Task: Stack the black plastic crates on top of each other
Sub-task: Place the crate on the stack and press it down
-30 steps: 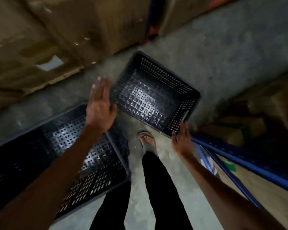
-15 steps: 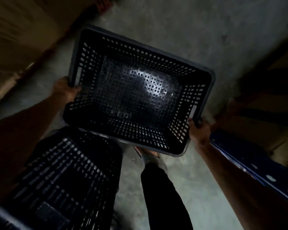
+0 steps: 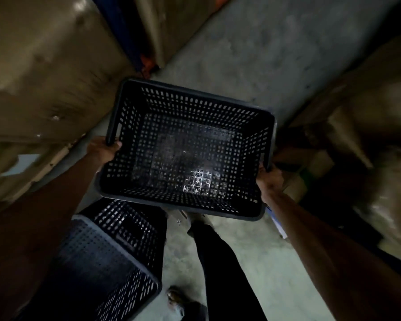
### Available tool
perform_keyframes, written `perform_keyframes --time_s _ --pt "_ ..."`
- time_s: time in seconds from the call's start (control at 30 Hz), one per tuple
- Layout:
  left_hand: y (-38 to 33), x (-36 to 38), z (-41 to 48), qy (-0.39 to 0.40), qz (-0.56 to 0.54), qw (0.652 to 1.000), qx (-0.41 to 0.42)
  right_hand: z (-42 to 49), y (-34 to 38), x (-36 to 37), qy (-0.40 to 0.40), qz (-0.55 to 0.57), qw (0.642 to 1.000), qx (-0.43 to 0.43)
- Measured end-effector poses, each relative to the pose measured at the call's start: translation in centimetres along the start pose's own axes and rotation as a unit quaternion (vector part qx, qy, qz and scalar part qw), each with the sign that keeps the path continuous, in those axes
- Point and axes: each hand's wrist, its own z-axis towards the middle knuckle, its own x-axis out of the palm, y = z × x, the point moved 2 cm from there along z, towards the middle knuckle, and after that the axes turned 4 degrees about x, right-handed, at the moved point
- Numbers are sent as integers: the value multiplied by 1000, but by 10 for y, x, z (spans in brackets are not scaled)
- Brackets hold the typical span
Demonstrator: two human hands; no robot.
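Note:
I hold a black perforated plastic crate (image 3: 190,107) in the air in front of me, its open top facing me. My left hand (image 3: 102,150) grips its left rim near the handle slot. My right hand (image 3: 270,179) grips its right rim. A second black crate (image 3: 116,249) stands on the floor below and to the left, partly under the lifted one and partly hidden by my left forearm.
Large cardboard boxes (image 3: 44,72) line the left side, and more boxes (image 3: 368,126) stand on the right. A blue rack post (image 3: 120,31) rises between boxes at the top. My legs and feet (image 3: 218,251) stand on the grey concrete floor (image 3: 264,54).
A second ago both hands were open above the crate on the floor. They took its sides and lifted it; it now hangs higher and closer to me, shifted right.

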Motion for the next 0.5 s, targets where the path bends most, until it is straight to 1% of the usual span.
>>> perform_keyframes --time_s 0.13,0.23,0.37,0.47,0.5 --pt "-37 -56 -105 -25 -25 999 0 -78 31 -93 -7 24 1000 -12" --pt "-48 -103 -186 -81 -26 996 -8 -139 49 -152 -7 45 997 -66" --pt "-27 -150 -278 -136 -63 989 10 -212 53 -199 -2 30 993 -110" --pt "15 -178 -337 -171 -84 980 50 -264 47 -212 20 53 983 -174" --pt "29 -187 -353 -188 -82 978 49 -278 48 -213 35 63 979 -193"
